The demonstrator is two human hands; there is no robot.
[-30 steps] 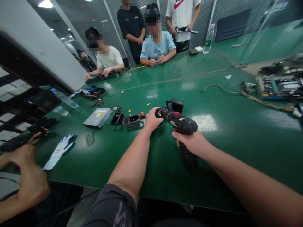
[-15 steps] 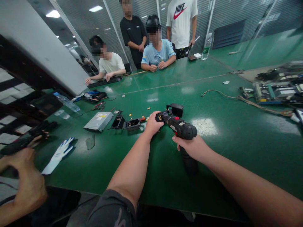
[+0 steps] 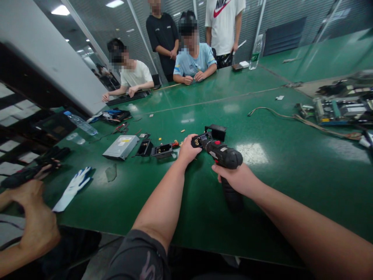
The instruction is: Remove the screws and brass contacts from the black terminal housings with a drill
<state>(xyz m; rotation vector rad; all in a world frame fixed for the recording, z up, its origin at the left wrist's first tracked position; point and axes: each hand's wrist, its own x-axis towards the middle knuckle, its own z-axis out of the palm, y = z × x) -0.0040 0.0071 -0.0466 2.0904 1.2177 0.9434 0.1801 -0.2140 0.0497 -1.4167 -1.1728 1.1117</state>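
My right hand (image 3: 234, 175) is wrapped round the grip of a black cordless drill (image 3: 225, 154) with red buttons. The drill points away to the left, its front end at a small black plastic housing (image 3: 197, 141) with brass-coloured contacts. My left hand (image 3: 188, 151) grips that housing on its left side, thumb and fingers pressed to it. A black open box-shaped part (image 3: 218, 131) stands just behind the drill's nose; whether it joins the housing I cannot tell. The exact point where the drill tip meets the housing is hidden.
Left of my hands lie two black plastic boxes (image 3: 163, 151), a grey disc drive (image 3: 121, 147) and a white-blue glove (image 3: 75, 186). A co-worker's hands (image 3: 32, 192) hold a dark tool at far left. Circuit boards (image 3: 340, 109) and a cable (image 3: 274, 110) lie right. People sit and stand across the table.
The whole view has shifted slightly. Both my hands, the drill and the housing keep nearly the same position relative to each other.
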